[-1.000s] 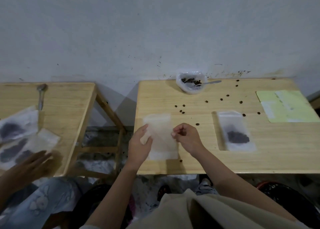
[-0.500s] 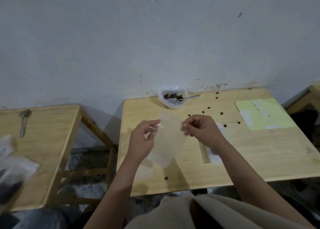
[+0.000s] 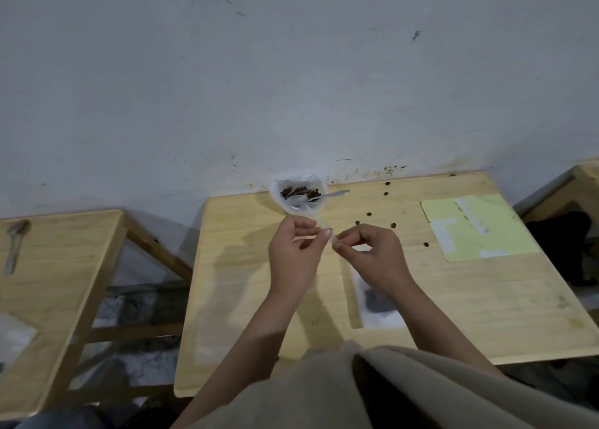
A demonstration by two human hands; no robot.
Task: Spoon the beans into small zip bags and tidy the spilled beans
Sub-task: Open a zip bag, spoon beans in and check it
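My left hand and my right hand are raised over the wooden table. Together they pinch the top edge of a small clear zip bag, which shows almost edge-on between my fingertips. Its lower part is too faint to make out. A clear plastic bowl with dark beans stands at the table's far edge by the wall, with a metal spoon resting in it. A filled zip bag lies flat under my right wrist. Several loose beans dot the table to the right.
A pale green sheet lies at the table's far right. A second wooden table to the left carries a metal spoon and a clear bag. A gap with floor shows between the two tables.
The empty zip bag has come up off the table with both hands and turned nearly edge-on. The other person's hand at the left table has left the view.
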